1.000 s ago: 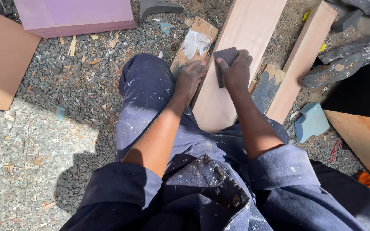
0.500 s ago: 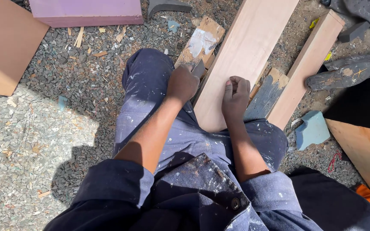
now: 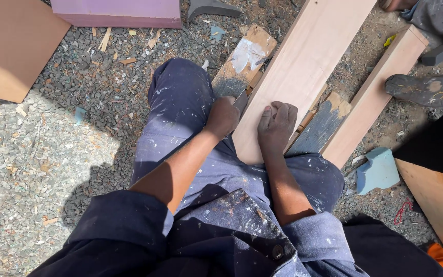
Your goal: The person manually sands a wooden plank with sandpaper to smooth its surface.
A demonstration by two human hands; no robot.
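Left hand: fist closed on dark sanding pad, pressed against plank's left edge.
Right hand: fingers curled, empty, resting on plank.
Plank: pale, across lap, between both hands.

You are working outdoors on a gravel ground of small grey stones, strewn with wood chips and sawdust. Hard sunlight falls across it, and a sharp shadow lies over the gravel near its middle. At the far edge of the gravel sits a purple block, with a tan board just to the left of it. Well to the right of the purple block, a blue-grey foam wedge lies beside a plywood sheet.
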